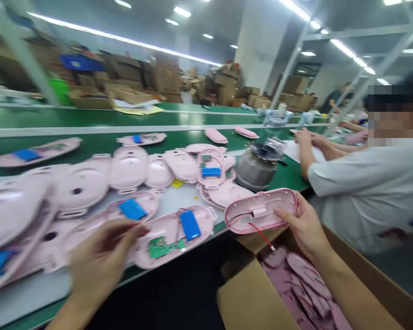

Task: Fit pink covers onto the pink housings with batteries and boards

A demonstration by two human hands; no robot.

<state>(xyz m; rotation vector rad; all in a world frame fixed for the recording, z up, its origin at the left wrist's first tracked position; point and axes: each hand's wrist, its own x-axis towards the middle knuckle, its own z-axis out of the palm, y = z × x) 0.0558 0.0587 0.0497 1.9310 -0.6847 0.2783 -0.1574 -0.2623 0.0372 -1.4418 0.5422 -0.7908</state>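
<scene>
Tabletop (184, 138) is green and runs right across the view, with a pale mat (186, 196) along its front edge. A person (365, 178) in a light gray shirt is at the right edge, arms over the tabletop. A cardboard box (253, 293) sits open below the front edge, toward the right, with a pile of pink casing parts (308, 279) in it.

Pretty crowded up top: pink casing halves (82, 183) lie overlapping from the left edge to about the middle, some backs up, some with electronics showing. Just past the right end of that spread is a round gray fixture (255, 172) with a dark top.

Left hand (101, 256) is kinda blurry, thumb and fingertips brought close together at the left end of an open pink casing (165, 225) on the front edge. Can't tell if it's pinching anything or touching the casing. Right hand (306, 224) has an oval pink cover (241, 221) pinched by its right end, thumb on the inner face, fingers behind. The cover is up in the air, inner side showing, just off the front edge and over the box's near-left part.

Small stuff: the open casing has a blue battery (190, 225) toward its right end and a green circuit board (158, 248) toward the left. A red wire (260, 233) dangles from the cover, with a tiny white connector (272, 248) on its end.
</scene>
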